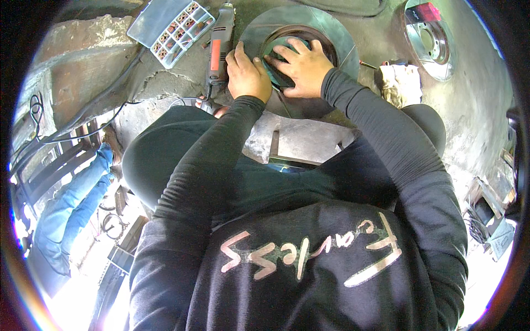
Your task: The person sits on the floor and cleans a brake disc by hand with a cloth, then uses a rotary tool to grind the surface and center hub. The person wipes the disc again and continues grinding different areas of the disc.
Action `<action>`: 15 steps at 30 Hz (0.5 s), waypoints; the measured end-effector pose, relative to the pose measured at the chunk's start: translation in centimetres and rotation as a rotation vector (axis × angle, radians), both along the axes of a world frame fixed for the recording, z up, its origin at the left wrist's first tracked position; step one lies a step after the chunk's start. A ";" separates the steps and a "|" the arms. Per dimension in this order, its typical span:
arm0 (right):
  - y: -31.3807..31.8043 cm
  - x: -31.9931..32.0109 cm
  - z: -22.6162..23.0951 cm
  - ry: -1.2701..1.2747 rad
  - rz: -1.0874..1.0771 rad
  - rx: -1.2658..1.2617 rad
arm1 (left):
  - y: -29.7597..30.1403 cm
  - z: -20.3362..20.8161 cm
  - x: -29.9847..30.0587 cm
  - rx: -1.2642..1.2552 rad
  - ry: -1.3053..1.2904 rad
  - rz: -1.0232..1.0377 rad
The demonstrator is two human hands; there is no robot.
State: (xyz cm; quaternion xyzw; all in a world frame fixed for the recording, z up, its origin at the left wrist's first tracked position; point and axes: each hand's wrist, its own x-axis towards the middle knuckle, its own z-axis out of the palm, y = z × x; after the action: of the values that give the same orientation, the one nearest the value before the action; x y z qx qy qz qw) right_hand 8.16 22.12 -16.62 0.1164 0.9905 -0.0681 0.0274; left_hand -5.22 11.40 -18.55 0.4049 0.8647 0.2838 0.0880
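Note:
A large metal brake disc [342, 33] lies flat on the floor before me, its raised centre a dark ring. My right hand [305, 67] reaches over that centre with its fingers spread, pressing on a dark green and black piece [280, 77]; what the piece is I cannot make out. On the left side of the disc rests my left hand [248, 76], fingers stretched out, with nothing seen in it. Just left of it lies a grey rotary tool [222, 47] with a reddish label.
An open, clear parts box [175, 36] with small accessories lies back left. At the right are a second brake disc [446, 58] with a red box [426, 12] on it, and a pale cloth [400, 85]. Cables [110, 105] run left, near a person's jeans-clad legs [77, 207].

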 end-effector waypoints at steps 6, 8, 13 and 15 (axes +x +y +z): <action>0.1 0.0 -0.3 0.085 -0.032 0.041 | 0.1 -0.1 0.2 -0.003 0.018 0.009; 0.4 0.0 -0.1 0.055 0.046 0.019 | -0.2 -0.1 0.1 0.003 0.006 0.003; 0.4 -0.4 1.0 0.030 -0.010 0.016 | 0.0 0.2 0.2 -0.007 0.012 0.012; 0.5 -0.2 0.7 0.028 0.056 0.013 | 0.0 0.2 0.2 -0.011 -0.008 0.020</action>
State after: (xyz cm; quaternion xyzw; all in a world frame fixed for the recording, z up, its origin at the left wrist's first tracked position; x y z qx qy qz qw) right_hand 8.00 22.60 -15.96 0.0879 0.9941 -0.0625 0.0145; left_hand -5.02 11.45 -18.38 0.3945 0.8701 0.2813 0.0906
